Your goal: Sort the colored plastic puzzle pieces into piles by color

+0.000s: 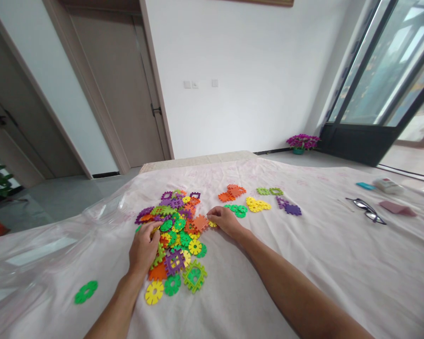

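Plastic pieces (185,238) of mixed colours lie heaped left of centre on a pale cloth (233,287); left hand (143,246) rests at the heap's left edge, fingers curled, grasp cannot be told. Right hand (226,221) sits at the heap's right side, fingertips drawn together near a yellow piece (212,224); cannot tell whether anything is pinched. Farther right: orange cluster (232,192), green cluster (237,210), yellow cluster (257,205).

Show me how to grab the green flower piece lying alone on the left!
Probably pinch opposite edges of the green flower piece, coming down from above: it's thin, lies flat on the cloth, and no other piece crowds its rim.
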`<action>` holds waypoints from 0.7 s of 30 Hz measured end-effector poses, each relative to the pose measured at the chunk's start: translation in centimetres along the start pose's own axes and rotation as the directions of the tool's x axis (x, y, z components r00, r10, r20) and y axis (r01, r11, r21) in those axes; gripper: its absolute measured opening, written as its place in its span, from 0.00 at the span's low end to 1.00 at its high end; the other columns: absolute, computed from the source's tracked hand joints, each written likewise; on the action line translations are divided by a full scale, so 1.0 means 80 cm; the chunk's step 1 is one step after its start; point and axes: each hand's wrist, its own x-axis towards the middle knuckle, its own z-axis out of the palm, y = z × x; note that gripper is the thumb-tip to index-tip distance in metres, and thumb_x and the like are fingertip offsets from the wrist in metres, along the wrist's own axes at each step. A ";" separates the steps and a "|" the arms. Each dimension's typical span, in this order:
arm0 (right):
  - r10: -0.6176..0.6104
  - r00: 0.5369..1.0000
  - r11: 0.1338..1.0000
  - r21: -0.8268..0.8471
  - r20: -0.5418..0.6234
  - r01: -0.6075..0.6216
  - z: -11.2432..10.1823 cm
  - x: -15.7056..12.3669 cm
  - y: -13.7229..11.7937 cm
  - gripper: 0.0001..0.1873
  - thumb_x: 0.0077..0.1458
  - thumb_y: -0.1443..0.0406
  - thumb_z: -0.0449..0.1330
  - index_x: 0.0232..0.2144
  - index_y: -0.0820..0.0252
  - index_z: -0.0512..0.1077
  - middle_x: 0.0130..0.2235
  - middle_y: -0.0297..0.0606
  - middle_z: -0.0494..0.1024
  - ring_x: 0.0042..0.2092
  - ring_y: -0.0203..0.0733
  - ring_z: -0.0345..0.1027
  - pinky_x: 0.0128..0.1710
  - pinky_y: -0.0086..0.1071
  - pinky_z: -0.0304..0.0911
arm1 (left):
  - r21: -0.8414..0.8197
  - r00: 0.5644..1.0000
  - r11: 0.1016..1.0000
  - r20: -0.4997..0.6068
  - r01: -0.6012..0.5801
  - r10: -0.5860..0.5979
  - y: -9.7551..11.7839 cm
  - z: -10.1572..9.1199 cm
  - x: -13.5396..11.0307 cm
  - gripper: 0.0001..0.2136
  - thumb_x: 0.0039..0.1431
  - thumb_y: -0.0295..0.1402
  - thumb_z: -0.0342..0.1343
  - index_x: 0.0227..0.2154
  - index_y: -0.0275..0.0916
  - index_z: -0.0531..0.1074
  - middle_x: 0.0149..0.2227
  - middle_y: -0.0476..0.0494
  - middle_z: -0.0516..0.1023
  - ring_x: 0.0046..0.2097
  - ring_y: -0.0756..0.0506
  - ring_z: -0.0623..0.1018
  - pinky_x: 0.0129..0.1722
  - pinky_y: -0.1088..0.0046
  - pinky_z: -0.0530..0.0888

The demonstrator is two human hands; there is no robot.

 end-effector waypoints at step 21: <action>-0.056 0.996 0.996 0.066 0.062 0.052 0.005 -0.001 0.000 0.11 0.48 0.60 0.63 0.31 0.63 0.76 0.26 0.33 0.76 0.25 0.33 0.64 0.24 0.25 0.57 | -0.013 1.000 1.000 0.008 -0.016 0.016 0.000 0.000 -0.001 0.16 0.61 0.37 0.47 0.45 0.42 0.76 0.50 0.42 0.77 0.54 0.41 0.74 0.59 0.59 0.68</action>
